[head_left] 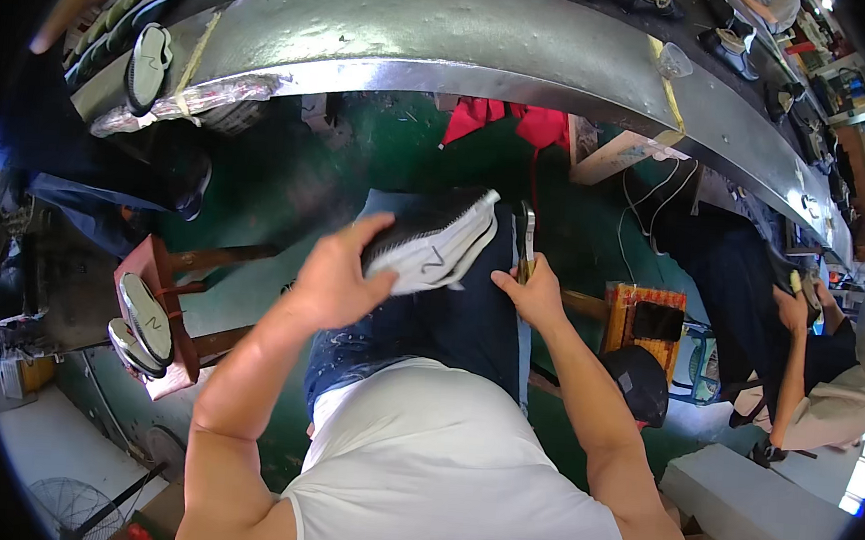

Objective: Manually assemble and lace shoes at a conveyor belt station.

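Over my lap, my left hand (pixel 342 279) is closed on the heel or toe end of a half-made shoe (pixel 436 252). Its white underside faces up, with a dark mark on it, and a dark upper with a pleated edge wraps round the rim. My right hand (pixel 534 293) is wrapped round a slim metal hand tool (pixel 528 239), which stands upright just right of the shoe, apart from it. The fingers hide the tool's lower part, so its exact kind cannot be told.
A long metal-topped bench (pixel 419 38) curves across ahead of me. More white-soled shoes (pixel 146 320) rest on a reddish stool at left, and another shoe (pixel 149 68) on the bench. At right are a phone (pixel 658 321) on an orange box, a dark cap (pixel 635 385) and a co-worker (pixel 831 378).
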Tool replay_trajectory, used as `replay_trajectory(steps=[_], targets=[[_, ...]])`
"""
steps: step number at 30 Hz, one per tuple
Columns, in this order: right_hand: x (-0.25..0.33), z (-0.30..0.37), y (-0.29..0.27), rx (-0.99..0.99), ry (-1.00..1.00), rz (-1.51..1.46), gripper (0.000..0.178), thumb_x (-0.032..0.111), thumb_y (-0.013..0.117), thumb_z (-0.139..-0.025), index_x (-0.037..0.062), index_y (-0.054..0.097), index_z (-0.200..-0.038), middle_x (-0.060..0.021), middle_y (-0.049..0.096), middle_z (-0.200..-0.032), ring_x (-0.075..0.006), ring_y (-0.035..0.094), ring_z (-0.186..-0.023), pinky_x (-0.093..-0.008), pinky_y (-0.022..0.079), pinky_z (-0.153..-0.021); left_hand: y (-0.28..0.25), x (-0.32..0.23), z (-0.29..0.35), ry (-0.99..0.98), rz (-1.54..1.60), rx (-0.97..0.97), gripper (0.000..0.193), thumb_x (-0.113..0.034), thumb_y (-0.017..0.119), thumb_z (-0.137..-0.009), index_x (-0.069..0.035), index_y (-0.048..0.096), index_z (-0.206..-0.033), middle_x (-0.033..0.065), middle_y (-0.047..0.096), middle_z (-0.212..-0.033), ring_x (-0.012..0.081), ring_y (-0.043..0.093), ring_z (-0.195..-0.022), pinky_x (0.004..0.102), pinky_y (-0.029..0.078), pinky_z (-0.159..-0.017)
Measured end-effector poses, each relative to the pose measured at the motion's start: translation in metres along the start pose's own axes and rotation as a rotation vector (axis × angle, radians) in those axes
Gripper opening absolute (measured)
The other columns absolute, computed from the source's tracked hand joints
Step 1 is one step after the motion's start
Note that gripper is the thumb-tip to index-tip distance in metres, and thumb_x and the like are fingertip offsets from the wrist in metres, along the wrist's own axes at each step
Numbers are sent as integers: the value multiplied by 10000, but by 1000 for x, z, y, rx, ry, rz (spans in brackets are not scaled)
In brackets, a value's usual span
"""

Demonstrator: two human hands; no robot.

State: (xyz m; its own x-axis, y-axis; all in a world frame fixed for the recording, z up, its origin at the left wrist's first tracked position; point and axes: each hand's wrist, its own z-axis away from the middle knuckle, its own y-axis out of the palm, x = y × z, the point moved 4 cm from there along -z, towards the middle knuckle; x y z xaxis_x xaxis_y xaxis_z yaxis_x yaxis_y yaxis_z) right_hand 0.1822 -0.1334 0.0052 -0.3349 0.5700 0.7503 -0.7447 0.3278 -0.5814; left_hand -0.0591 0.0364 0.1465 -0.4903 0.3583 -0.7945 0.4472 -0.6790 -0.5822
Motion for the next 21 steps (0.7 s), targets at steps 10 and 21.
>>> replay_trajectory(steps=[10, 21], targets=[[-54, 24, -41, 60, 92, -208, 246, 183, 662, -892, 2, 558, -1024, -80, 630, -764, -154, 622, -588, -308, 498, -567, 17, -47, -87, 33, 262, 140, 691, -125, 832, -751, 18, 470, -1322, 165, 663, -1113, 188, 652, -997, 309, 517, -895], [62, 83, -42, 659, -136, 72, 296, 178, 590, -915, -44, 543, -1105, -219, 651, -876, -360, 646, -872, -416, 502, -781, 110, 51, 10, -213, 193, -124, 396, -272, 615, -957, 38, 612, -1203, 241, 704, -1031, 321, 702, -978, 374, 530, -839]])
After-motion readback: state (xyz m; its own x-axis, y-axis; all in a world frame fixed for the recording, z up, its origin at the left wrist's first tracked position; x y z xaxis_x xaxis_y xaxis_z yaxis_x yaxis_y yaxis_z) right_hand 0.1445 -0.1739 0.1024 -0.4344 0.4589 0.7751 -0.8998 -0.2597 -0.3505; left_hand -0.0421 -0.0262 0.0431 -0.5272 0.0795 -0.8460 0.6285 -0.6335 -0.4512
